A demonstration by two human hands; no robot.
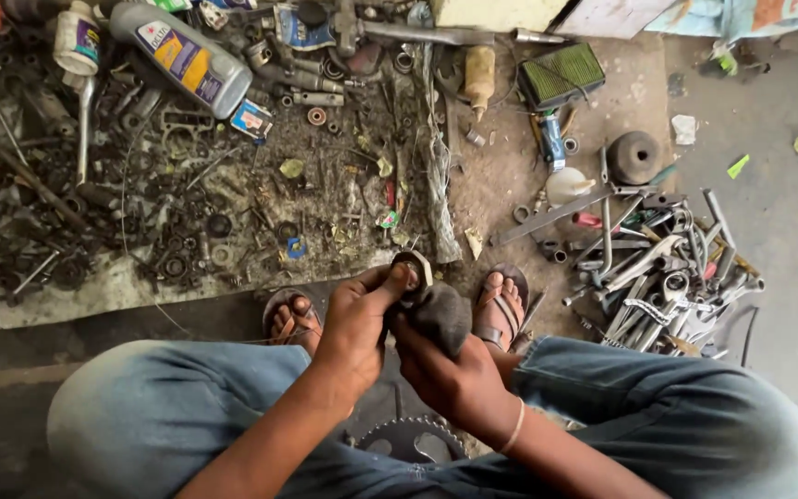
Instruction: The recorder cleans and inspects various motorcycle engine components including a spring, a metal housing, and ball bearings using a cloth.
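Observation:
I squat on the floor, knees in blue jeans and feet in sandals. My left hand point(355, 319) pinches a small round metal ring part point(415, 269) between thumb and fingers. My right hand point(450, 370) grips a dark grey rag point(440, 316) pressed against that part. Both hands meet just above my feet. Below my hands, between my legs, a toothed sprocket point(410, 438) lies on the ground, partly hidden by my arms.
A dirty sheet point(122, 286) at the left carries several greasy bolts, bearings and washers, plus a grey oil bottle point(180, 57). A pile of spanners and wrenches point(658, 277) lies at the right. An air filter point(561, 74) and a round rubber piece point(634, 157) sit beyond.

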